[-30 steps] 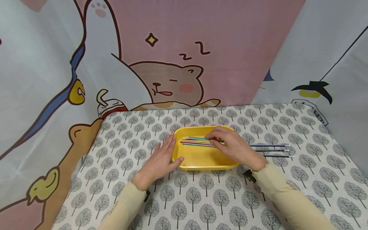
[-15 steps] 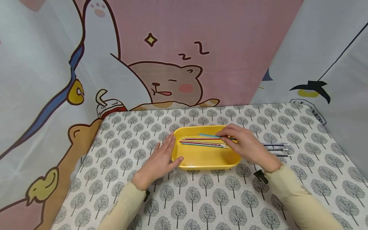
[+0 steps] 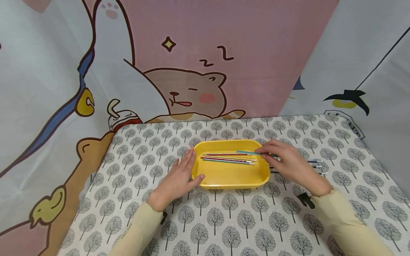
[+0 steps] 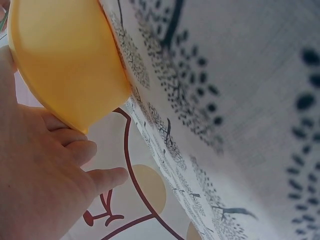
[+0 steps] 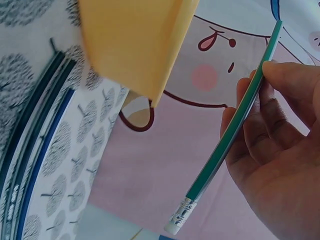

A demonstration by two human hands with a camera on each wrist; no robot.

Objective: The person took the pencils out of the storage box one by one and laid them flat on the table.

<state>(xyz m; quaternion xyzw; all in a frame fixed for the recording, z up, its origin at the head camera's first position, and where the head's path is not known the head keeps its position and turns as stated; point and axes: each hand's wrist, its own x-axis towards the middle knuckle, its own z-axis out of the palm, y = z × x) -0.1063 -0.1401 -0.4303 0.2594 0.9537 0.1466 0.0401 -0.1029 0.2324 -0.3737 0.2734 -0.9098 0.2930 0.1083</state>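
My right hand [image 3: 289,163] pinches a green pencil [image 5: 220,150] between thumb and fingers, over the right end of a yellow tray [image 3: 230,177]. The pencil's white eraser end points down in the right wrist view; in the head view its other end extends left over the tray. Several pencils [image 3: 225,159], red, white and teal, lie side by side inside. At the tray's left end, my left hand [image 3: 177,177] rests with fairly straight fingers along the rim, its thumb at the near left corner. The left wrist view shows those fingers [image 4: 80,150] against the tray's outer wall.
Several dark pencils [image 5: 37,145] lie in a row on the tree-patterned cloth [image 3: 211,220] right of the tray, partly behind my right hand in the head view. A cartoon-printed curtain [image 3: 256,53] stands behind the table's far edge.
My right hand has moved right from over the pencils in the tray to its right end, drawing the green pencil away from the others. The left hand and tray have stayed put.
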